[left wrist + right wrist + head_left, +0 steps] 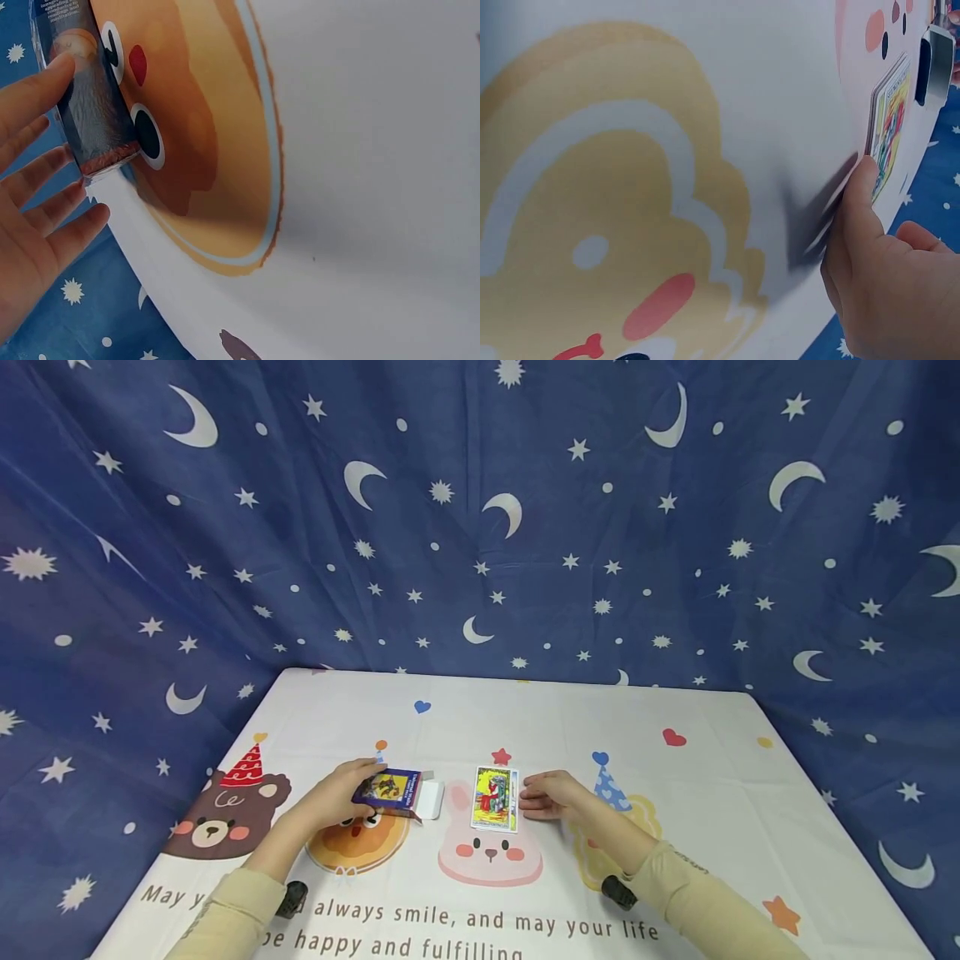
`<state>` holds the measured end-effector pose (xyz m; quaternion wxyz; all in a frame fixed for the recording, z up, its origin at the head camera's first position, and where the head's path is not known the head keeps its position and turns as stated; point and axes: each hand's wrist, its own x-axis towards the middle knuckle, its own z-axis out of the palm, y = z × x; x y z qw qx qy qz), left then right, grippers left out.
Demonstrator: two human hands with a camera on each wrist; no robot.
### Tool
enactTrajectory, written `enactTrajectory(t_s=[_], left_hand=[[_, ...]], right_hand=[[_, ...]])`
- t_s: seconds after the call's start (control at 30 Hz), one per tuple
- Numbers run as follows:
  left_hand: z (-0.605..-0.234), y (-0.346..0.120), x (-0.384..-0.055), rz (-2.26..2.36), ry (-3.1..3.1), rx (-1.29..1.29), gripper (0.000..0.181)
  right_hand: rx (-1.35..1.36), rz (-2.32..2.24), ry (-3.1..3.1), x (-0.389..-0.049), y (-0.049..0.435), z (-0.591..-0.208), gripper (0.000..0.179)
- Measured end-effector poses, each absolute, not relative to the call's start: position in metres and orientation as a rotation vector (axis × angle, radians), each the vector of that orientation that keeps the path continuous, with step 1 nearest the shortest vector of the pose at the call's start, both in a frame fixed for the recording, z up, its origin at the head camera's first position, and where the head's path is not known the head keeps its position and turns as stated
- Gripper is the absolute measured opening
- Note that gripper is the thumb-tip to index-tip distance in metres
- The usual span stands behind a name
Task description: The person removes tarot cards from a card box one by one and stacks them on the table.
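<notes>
My left hand [339, 795] holds a dark blue card box [388, 787] from its left end, with the thumb on the near side. The box lies on the table with its white flap [431, 799] folded out to the right. In the left wrist view, the thumb rests against the side of the box [94, 105]. A stack of illustrated tarot cards [493, 799] lies face up to the right of the box. Just right of the stack is my right hand [553, 795], its fingers extended and its fingertips by the cards' edge [891, 127]; whether they touch is hard to tell.
A white tablecloth [585, 718] printed with cartoon animals, hearts and lettering covers the table. Behind the table and along its sides hangs a blue curtain [420, 485] with moons and stars. A small dark device [618, 892] sits at the right wrist.
</notes>
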<state>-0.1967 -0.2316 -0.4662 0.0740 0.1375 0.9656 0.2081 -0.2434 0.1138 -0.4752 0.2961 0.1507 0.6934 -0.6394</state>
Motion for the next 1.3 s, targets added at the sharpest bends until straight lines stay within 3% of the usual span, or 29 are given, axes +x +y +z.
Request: enactTrajectory(t_s=[0.17, 0.23, 0.37, 0.5, 0.63, 0.9, 1.3], left_hand=[[-0.467, -0.232, -0.197, 0.628, 2.897, 0.411, 0.064], [-0.468, -0.232, -0.197, 0.628, 2.898, 0.418, 0.063], [-0.469, -0.233, -0.198, 0.627, 2.900, 0.419, 0.061], [-0.469, -0.234, -0.198, 0.625, 2.906, 0.421, 0.060], [-0.469, -0.235, -0.197, 0.622, 2.905, 0.425, 0.060], [-0.468, -0.232, -0.196, 0.631, 2.904, 0.428, 0.059], [-0.470, -0.234, -0.197, 0.617, 2.909, 0.436, 0.059]], right_hand=[[0.384, -1.672, 1.920, -0.243, 0.110, -0.476, 0.032], [0.257, -1.590, 2.082, -0.244, 0.109, -0.478, 0.031], [-0.356, -1.091, 2.579, -0.254, 0.109, -0.478, 0.035], [-1.050, -0.363, 2.740, -0.270, 0.104, -0.469, 0.051], [-1.386, 0.105, 2.585, -0.280, 0.092, -0.460, 0.068], [-1.540, 0.496, 2.438, -0.280, 0.074, -0.453, 0.074], [-1.529, 0.506, 2.427, -0.280, 0.075, -0.456, 0.071]])
